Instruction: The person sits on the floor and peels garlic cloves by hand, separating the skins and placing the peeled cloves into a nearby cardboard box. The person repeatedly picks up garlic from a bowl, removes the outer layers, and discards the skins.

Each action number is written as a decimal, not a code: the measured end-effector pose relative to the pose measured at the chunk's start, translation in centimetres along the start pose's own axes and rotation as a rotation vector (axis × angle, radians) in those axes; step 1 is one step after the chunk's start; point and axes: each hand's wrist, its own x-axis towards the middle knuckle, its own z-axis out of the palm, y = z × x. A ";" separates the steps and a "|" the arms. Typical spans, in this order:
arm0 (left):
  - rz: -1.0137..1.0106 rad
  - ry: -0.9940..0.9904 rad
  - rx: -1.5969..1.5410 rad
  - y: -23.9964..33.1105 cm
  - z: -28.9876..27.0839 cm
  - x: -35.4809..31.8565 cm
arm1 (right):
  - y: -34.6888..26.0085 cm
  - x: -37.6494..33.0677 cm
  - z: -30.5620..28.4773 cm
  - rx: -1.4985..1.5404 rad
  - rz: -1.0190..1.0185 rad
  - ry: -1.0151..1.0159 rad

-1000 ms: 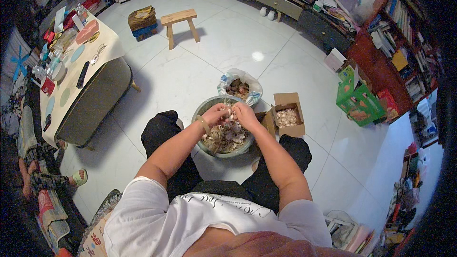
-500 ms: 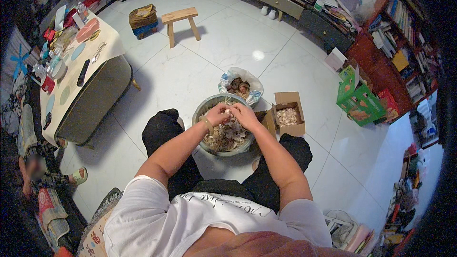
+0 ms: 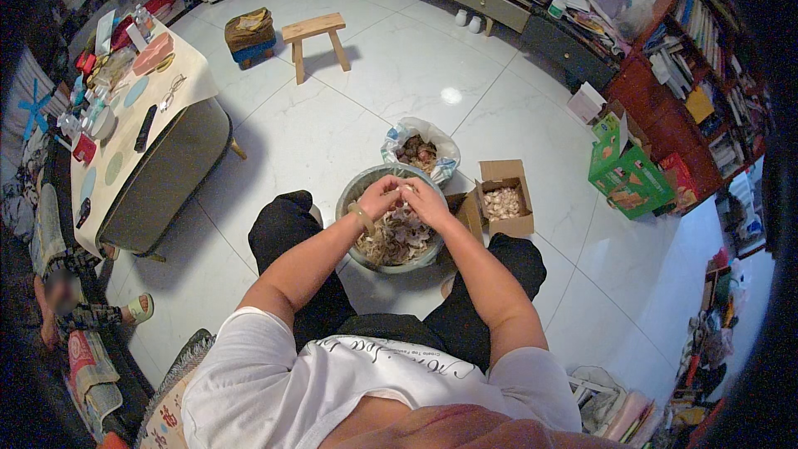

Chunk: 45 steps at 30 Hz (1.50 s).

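My left hand (image 3: 381, 197) and my right hand (image 3: 422, 203) meet over a grey-green basin (image 3: 343, 243), fingers pinched together. Between the fingertips shows a small pale piece that looks like garlic; most of it is hidden. Dry, papery garlic skins (image 3: 396, 241) fill the basin, which stands on the floor between my knees. Just behind it, a white and blue plastic bag (image 3: 446, 145) sits open, holding brownish bulbs and skins (image 3: 416, 152). To the right of the basin, an open cardboard box (image 3: 521, 223) contains many whitish garlic cloves (image 3: 502, 203).
A wooden stool (image 3: 313, 29) and a small cloth-covered seat (image 3: 250, 37) stand farther off. At left is a cluttered table (image 3: 187, 75); beside it a person's slippered foot (image 3: 140, 308) shows. A green carton (image 3: 629, 176) rests by the bookcase (image 3: 640, 108) at right.
Both hands stay over the basin, with only a slight shift of the fingers. The right fingers look a little more spread along the pale piece. The screen picture differs.
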 end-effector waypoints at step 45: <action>-0.047 0.074 0.026 -1.8 0.2 0.8 | -1.5 -0.4 0.7 0.038 -0.170 0.168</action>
